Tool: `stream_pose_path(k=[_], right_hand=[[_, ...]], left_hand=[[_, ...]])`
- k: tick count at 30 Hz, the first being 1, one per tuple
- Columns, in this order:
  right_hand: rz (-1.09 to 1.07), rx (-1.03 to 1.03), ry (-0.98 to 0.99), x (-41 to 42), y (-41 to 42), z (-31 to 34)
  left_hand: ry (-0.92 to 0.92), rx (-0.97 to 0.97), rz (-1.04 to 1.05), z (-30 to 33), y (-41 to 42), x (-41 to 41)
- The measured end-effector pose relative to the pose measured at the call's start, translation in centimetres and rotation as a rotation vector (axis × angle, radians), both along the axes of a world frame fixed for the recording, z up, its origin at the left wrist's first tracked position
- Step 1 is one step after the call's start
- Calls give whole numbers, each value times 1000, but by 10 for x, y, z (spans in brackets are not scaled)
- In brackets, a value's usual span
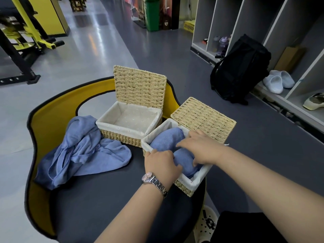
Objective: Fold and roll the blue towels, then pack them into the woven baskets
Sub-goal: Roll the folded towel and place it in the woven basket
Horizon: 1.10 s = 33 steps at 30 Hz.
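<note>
Two woven baskets with white cloth liners stand open on a dark seat. The right basket (196,183) holds two rolled blue towels: one (166,139) at its far end, another (184,159) nearer me. My left hand (161,165) and my right hand (199,148) both press on the nearer roll inside that basket. The left basket (112,123) has nothing in it, its lid (140,85) standing upright. A loose, crumpled blue towel (80,149) lies on the seat to the left of the baskets.
The seat (105,199) is dark with a yellow raised rim (43,120). The right basket's lid (203,118) leans back. A black backpack (242,69) and shelves with shoes (278,81) stand at the right. Gym equipment (26,32) is far left.
</note>
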State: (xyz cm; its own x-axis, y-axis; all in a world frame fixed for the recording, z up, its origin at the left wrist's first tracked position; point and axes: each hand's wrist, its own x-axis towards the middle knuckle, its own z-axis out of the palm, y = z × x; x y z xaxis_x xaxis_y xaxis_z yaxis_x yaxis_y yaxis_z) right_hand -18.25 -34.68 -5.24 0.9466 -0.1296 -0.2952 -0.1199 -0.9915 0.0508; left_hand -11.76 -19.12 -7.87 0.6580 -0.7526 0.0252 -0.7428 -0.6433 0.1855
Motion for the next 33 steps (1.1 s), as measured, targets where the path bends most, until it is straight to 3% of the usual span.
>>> stream_pose_path(k=[5, 9, 13, 27, 30, 33], right_hand=[[6, 51, 15, 10, -3, -38], [39, 56, -80, 7, -3, -32], [49, 90, 5, 4, -5, -30], [-132, 76, -60, -7, -19, -12], [-159, 167, -200, 2, 6, 15], [-44, 202, -338, 18, 48, 35]], left_hand=[[-17, 1, -13, -2, 2, 2], [-42, 8, -55, 0, 3, 3], [-68, 17, -64, 0, 4, 1], [-69, -99, -83, 0, 17, -1], [-60, -163, -117, 7, 34, 6], [-41, -204, -103, 13, 65, 21]])
